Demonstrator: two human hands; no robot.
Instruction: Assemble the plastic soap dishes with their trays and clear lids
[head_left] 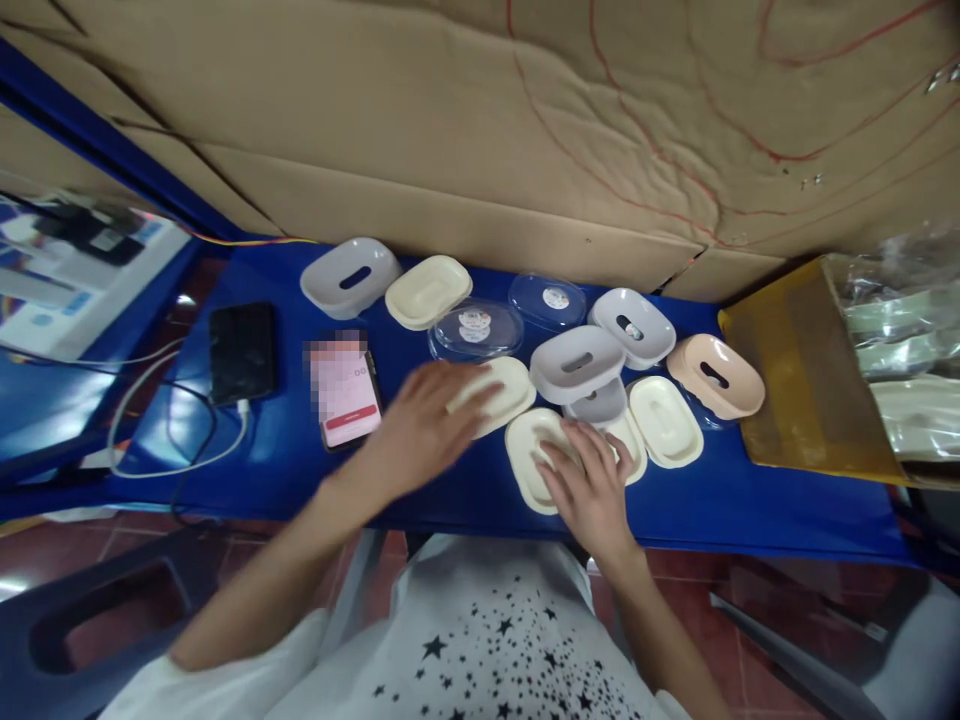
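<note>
Fingers apart, my left hand [431,428] reaches over the left end of a cream oval tray [510,392]; it is slightly blurred and grips nothing visible. My right hand [592,485] has its spread fingertips over another cream tray [529,450] near the front edge, and its outer fingers lie near a cream piece [634,450] partly behind them. A third cream tray [666,422] is to the right. Beyond my right hand, a grey slotted dish [577,362] rests on another grey part [600,402]. Clear oval lids [478,330] with round stickers lie behind my left hand.
On the blue table [795,510] are a phone [349,395], a black device [241,352] with a white cable, a grey dish [330,285], a cream dish [429,290] and a peach dish [727,378]. A cardboard box [810,370] holding wrapped pieces stands right.
</note>
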